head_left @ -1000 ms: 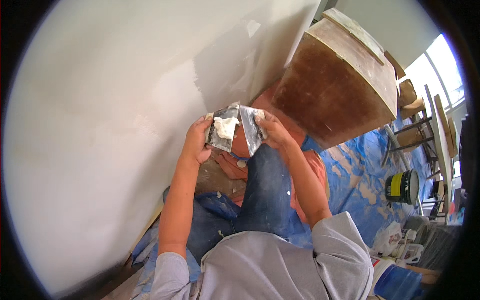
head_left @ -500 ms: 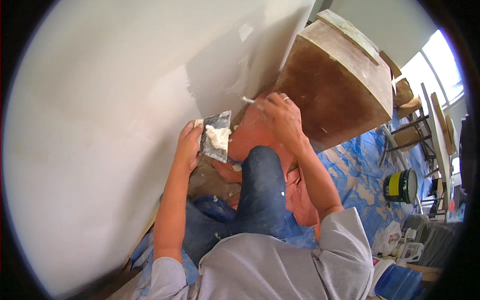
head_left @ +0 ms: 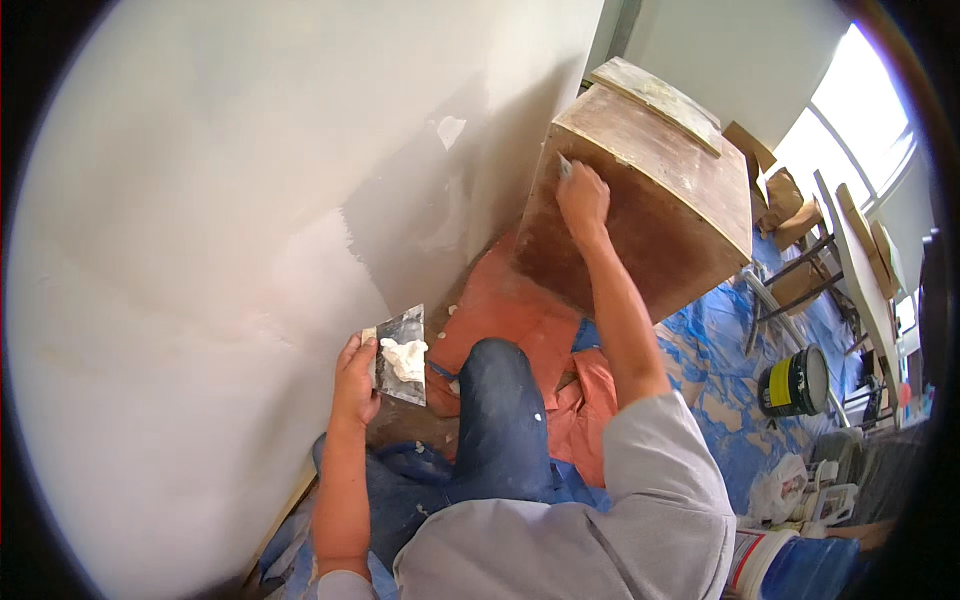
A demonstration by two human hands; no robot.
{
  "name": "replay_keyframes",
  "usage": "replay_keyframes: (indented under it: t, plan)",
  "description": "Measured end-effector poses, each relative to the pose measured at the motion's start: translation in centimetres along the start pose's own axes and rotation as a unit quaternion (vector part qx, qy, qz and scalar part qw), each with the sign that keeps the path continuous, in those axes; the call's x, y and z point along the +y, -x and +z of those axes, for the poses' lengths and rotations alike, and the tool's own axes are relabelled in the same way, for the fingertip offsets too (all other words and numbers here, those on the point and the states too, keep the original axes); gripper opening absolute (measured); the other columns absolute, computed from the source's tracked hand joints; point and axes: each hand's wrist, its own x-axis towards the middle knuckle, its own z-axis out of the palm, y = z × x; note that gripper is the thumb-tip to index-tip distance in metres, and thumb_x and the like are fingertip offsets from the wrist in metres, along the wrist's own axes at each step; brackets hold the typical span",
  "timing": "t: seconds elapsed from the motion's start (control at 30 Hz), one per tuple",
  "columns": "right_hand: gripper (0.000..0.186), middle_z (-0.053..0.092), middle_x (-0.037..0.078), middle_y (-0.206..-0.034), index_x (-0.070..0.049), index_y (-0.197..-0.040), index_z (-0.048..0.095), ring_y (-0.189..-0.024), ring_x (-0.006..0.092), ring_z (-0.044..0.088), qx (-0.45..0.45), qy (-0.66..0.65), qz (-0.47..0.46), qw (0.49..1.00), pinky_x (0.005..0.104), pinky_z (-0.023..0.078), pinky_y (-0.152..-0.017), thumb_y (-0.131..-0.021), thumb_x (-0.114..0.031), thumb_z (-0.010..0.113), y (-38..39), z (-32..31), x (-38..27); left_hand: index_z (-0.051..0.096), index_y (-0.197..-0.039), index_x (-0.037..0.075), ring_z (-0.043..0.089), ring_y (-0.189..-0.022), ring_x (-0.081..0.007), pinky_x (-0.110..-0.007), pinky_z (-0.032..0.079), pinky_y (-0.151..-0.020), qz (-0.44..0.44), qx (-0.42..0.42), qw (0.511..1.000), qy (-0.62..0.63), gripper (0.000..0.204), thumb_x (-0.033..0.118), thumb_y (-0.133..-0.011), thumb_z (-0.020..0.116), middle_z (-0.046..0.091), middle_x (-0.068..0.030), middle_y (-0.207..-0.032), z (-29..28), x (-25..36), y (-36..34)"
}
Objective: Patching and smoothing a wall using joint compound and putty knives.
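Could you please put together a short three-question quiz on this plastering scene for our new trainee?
1. True or false: the left hand holds a flat metal plate that carries a lump of white filler.
2. What does the right hand reach to? A) the dark bucket B) the top corner of the brown wooden cabinet C) the blue floor sheet
3. Fill in: the person's raised knee is clothed in ____ fabric.

Key: 1 true; 2 B; 3 blue. A small blade tip shows above the right hand's grip, at the cabinet's edge.
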Motion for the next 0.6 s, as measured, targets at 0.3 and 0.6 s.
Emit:
replay_keyframes:
  t: [0.3, 0.6]
  plan:
    - [0.023, 0.071, 0.008, -0.108, -0.004, -0.117, 0.067, -0.103, 0.0255, 0.067, -0.197, -0.679, 0.384, 0.594, 0.0398, 0.055, -0.089, -0.094, -0.004, 0.063, 14.2, -7.3, -6.8, 0.058, -0.125, 0.003, 0.066, -0.103, -0.0182, -0.036, 0.056, -0.086, -0.015, 0.008, 1.0, -0.008, 0.029, 0.019, -0.102, 0.054, 0.067, -0.0072, -0.115, 1.6, 2.5, -0.7]
    - [0.037, 0.069, 0.001, -0.117, -0.023, -0.111, 0.075, -0.107, 0.0246, 0.062, -0.182, -0.262, -0.492, 0.81, 0.0406, 0.055, -0.094, -0.075, -0.014, 0.074, 9.6, -16.6, -15.1, 0.058, -0.122, 0.004, 0.069, -0.096, -0.0175, -0.037, 0.06, -0.081, -0.055, 0.007, 0.995, -0.087, 0.024, 0.017, -0.104, 0.05, 0.068, -0.0064, -0.109, 1.3, 5.0, -0.2]
